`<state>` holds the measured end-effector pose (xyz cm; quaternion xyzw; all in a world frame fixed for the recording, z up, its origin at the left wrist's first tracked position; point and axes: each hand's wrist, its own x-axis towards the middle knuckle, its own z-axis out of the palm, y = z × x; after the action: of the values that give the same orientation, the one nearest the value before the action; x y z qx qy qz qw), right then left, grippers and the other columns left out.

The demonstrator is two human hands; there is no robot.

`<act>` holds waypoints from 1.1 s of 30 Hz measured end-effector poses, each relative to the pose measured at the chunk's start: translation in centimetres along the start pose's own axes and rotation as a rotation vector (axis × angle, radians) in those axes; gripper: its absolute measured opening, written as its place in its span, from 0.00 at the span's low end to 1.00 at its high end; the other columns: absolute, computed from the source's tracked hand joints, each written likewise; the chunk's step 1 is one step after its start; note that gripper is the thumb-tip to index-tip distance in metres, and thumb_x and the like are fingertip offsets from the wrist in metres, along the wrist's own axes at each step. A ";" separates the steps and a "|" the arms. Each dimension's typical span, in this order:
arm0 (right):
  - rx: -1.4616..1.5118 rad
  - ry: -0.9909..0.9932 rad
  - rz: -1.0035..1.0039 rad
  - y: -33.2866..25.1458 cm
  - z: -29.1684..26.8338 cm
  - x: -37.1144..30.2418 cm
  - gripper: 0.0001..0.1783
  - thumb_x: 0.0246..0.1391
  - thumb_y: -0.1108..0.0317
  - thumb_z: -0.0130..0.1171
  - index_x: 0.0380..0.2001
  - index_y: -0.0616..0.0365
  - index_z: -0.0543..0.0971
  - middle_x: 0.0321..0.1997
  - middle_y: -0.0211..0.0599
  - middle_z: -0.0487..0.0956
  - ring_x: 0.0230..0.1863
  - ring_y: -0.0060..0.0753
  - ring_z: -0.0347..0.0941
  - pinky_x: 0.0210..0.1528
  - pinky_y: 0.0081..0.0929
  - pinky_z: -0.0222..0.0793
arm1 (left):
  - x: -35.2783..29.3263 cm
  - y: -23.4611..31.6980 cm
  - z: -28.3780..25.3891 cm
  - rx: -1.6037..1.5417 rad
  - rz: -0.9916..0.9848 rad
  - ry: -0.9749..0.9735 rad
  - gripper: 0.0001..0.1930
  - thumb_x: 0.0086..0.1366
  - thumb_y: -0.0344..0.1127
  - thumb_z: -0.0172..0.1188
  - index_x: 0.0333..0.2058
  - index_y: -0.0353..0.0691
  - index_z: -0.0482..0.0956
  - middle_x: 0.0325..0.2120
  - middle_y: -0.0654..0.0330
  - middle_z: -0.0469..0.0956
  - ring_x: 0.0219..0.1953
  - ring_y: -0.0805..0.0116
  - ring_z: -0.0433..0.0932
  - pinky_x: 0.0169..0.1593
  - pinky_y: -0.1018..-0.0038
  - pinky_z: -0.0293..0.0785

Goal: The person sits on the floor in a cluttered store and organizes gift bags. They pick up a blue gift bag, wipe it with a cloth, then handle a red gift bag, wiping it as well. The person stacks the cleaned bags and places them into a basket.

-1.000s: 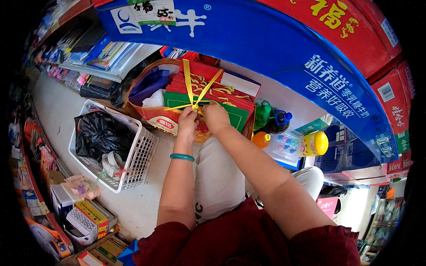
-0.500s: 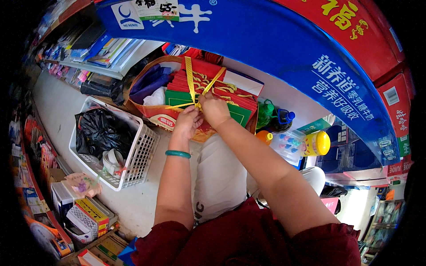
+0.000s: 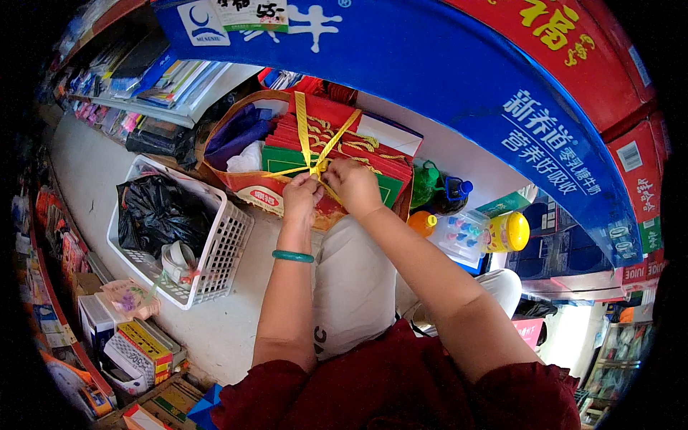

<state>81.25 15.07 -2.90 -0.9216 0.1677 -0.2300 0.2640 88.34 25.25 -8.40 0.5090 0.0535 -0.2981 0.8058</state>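
The yellow ribbon [image 3: 309,147] crosses over a stack of red and green packets [image 3: 337,168] that sits in a brown cardboard box [image 3: 236,175] just ahead of my knees, and its strands meet at one crossing point near the stack's near edge. My left hand [image 3: 301,197] lies at about seven o'clock from that crossing, fingers pinched narrow on a strand. My right hand [image 3: 355,185] sits at about four o'clock from it, also closed tight on ribbon, the two hands almost touching each other. One long strand runs away from me toward twelve o'clock, up and over the far edge of the stack; another slants off toward one o'clock, and a shorter one goes out toward nine. Both hands are equally close to the crossing. A white plastic basket [image 3: 222,251] holding a black bag stands at nine o'clock from the box, well clear of my hands.
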 end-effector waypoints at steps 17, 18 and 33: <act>-0.120 -0.119 0.133 -1.4 2.3 0.8 0.09 0.45 0.63 0.54 0.25 0.56 0.79 0.28 0.47 0.79 0.30 0.49 0.77 0.32 0.42 0.73 | 0.2 0.7 -1.0 0.235 0.109 -0.053 0.05 0.63 0.27 0.53 0.35 0.35 0.76 0.30 0.61 0.76 0.29 0.73 0.75 0.32 0.78 0.74; -0.119 -0.116 0.125 -1.5 2.2 0.9 0.09 0.45 0.65 0.52 0.24 0.58 0.78 0.28 0.48 0.79 0.30 0.49 0.77 0.32 0.42 0.73 | 0.2 0.5 -1.1 0.263 0.132 -0.048 0.05 0.63 0.27 0.52 0.35 0.35 0.76 0.30 0.62 0.77 0.29 0.74 0.74 0.32 0.78 0.74; -0.091 -0.040 0.128 -1.2 2.5 0.2 0.08 0.43 0.63 0.58 0.26 0.54 0.77 0.30 0.42 0.78 0.31 0.46 0.76 0.31 0.40 0.71 | 0.6 -0.3 -0.1 0.003 0.012 0.107 0.06 0.60 0.26 0.54 0.36 0.35 0.75 0.26 0.63 0.74 0.21 0.77 0.70 0.20 0.81 0.63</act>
<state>82.93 16.91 -4.02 -0.9244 0.2315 -0.1864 0.2392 88.67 24.94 -8.93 0.5256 0.0930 -0.2656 0.8028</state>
